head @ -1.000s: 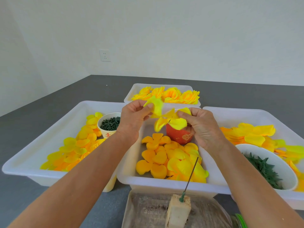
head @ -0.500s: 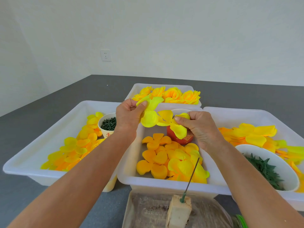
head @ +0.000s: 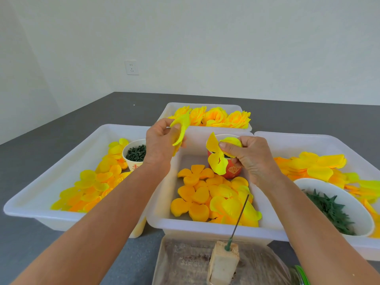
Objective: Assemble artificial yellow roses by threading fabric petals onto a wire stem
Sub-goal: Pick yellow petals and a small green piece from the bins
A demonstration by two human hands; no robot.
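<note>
Right now my left hand pinches one yellow petal piece above the middle tray, and my right hand pinches another petal piece, the two apart. Nearer me, the green wire stem stands tilted in a foam block, bare of petals.

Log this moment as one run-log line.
left hand: pinches petal piece | right hand: pinches second petal piece | wire stem: bare, upright in block
</note>
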